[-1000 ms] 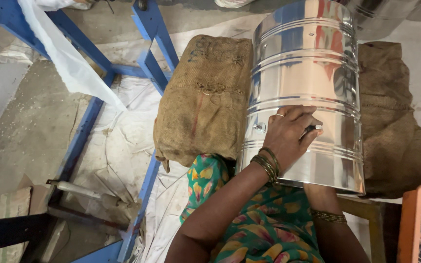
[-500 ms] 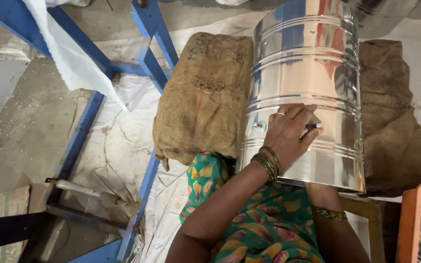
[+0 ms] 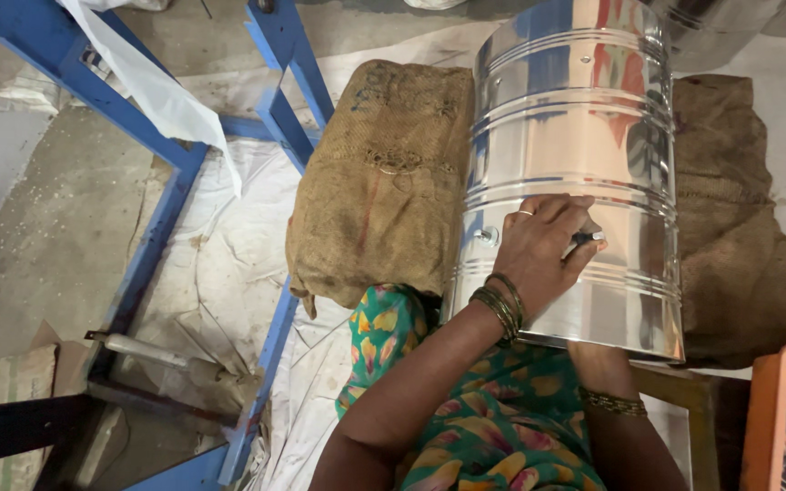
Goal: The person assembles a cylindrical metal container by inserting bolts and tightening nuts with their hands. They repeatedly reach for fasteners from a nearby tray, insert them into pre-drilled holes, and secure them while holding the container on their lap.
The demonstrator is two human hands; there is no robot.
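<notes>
The left hand [image 3: 543,250] lies palm down with its back to the camera, the fingers curled together and closed around a small dark object at the fingertips [image 3: 584,232]. A ring sits on one finger, and a stack of bangles circles the wrist. The left forearm runs bare from the lower middle of the view up to that wrist. Of the right arm only the forearm shows, bangled at the wrist; the right hand itself is hidden from sight.
</notes>
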